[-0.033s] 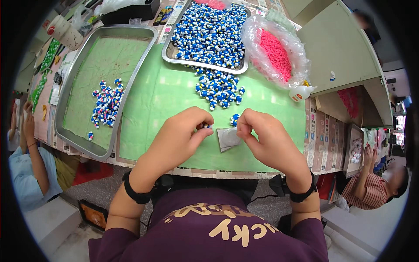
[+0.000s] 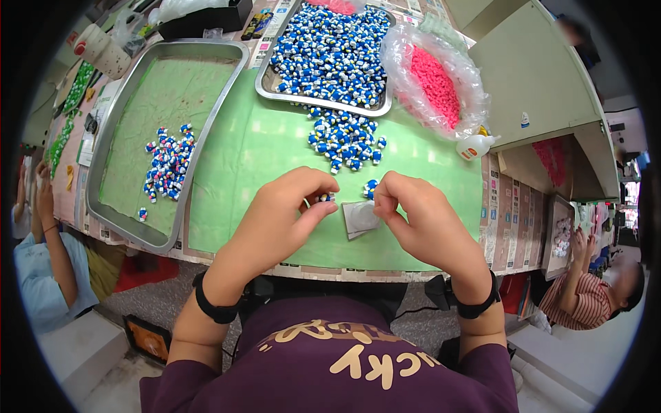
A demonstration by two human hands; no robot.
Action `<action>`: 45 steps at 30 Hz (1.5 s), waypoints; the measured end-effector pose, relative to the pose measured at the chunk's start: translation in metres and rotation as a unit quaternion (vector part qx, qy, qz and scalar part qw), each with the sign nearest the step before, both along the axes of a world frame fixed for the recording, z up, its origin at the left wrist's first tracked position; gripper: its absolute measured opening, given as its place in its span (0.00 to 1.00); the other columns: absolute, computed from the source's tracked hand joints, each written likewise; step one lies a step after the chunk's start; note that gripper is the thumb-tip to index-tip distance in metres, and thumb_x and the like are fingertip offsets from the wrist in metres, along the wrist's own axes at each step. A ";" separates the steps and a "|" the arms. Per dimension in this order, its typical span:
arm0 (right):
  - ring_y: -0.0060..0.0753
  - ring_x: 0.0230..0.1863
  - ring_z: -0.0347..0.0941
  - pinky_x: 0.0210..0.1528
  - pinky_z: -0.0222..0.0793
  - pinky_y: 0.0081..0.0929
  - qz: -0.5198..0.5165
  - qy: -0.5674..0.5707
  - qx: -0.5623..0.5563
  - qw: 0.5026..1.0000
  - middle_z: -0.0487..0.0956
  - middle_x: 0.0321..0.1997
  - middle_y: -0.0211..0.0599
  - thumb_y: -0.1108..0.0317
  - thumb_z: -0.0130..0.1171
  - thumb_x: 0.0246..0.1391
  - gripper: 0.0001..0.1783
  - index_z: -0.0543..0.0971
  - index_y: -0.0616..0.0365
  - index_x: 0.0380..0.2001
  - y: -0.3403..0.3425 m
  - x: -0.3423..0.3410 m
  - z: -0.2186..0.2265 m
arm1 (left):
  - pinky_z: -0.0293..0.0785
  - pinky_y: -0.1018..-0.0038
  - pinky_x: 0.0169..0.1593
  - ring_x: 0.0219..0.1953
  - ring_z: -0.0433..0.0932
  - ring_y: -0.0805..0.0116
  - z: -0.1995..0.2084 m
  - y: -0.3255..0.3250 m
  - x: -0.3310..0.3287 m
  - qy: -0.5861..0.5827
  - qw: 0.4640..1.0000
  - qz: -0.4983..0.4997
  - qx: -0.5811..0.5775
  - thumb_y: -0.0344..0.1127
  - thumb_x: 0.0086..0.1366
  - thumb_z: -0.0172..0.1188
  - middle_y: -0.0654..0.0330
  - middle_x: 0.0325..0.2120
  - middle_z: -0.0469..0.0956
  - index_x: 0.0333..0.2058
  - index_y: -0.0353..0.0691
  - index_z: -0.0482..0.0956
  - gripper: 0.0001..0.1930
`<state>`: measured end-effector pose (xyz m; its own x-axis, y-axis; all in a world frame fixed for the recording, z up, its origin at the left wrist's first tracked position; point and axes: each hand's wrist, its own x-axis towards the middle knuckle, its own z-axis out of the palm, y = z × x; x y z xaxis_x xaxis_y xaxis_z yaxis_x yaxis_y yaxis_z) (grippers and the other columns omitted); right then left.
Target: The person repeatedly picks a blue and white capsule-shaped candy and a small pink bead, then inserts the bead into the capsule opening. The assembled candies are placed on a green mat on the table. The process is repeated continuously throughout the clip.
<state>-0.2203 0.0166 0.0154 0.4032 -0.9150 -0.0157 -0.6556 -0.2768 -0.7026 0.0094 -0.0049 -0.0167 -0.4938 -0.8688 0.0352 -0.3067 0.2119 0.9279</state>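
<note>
My left hand [image 2: 290,206] pinches a small blue-and-white figurine [image 2: 326,197] between thumb and fingers, just left of a small grey square pad [image 2: 359,219] with a pale round patch. At the pad's right edge, my right hand [image 2: 421,213] has thumb and forefinger pressed together; whatever lies between them cannot be made out. Another blue-and-white figurine [image 2: 370,188] shows right beside the right fingers, on the green cloth [image 2: 268,148]. Beyond both hands lies a loose heap of blue-and-white figurines [image 2: 346,141].
A metal tray [image 2: 377,109] full of blue figurines stands at the back. Left is another metal tray [image 2: 219,113] with a pile of figurines bearing pink bits [image 2: 169,162]. At back right are a bag of pink pieces [image 2: 435,86] and a white bottle [image 2: 475,146]. Other people sit on both sides.
My left fingers have lifted slightly apart around the figurine, so more of it shows. The right hand stays in place.
</note>
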 end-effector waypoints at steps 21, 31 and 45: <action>0.24 0.40 0.72 0.46 0.67 0.21 -0.096 -0.314 -0.063 0.942 0.77 0.39 0.43 0.85 0.63 0.52 0.21 0.60 0.52 0.28 0.016 0.033 0.013 | 0.79 0.74 0.49 0.45 0.81 0.70 0.015 0.019 -0.018 0.374 0.906 0.063 0.189 0.19 0.60 0.65 0.55 0.41 0.81 0.44 0.30 0.78 0.13; 0.23 0.37 0.69 0.41 0.67 0.23 -0.126 -0.348 -0.044 0.928 0.72 0.35 0.33 0.81 0.64 0.53 0.16 0.64 0.56 0.29 0.020 0.039 0.007 | 0.81 0.79 0.38 0.38 0.82 0.71 0.013 0.022 -0.020 0.269 0.958 0.079 -0.056 0.18 0.56 0.68 0.54 0.38 0.81 0.39 0.31 0.83 0.11; 0.33 0.30 0.74 0.36 0.71 0.29 -0.183 -0.054 -0.033 0.981 0.73 0.26 0.38 0.84 0.57 0.49 0.08 0.69 0.63 0.29 0.012 -0.077 -0.038 | 0.73 0.82 0.34 0.30 0.77 0.80 -0.003 -0.027 0.154 -0.152 0.884 0.409 -0.168 0.25 0.61 0.65 0.63 0.29 0.80 0.38 0.34 0.81 0.06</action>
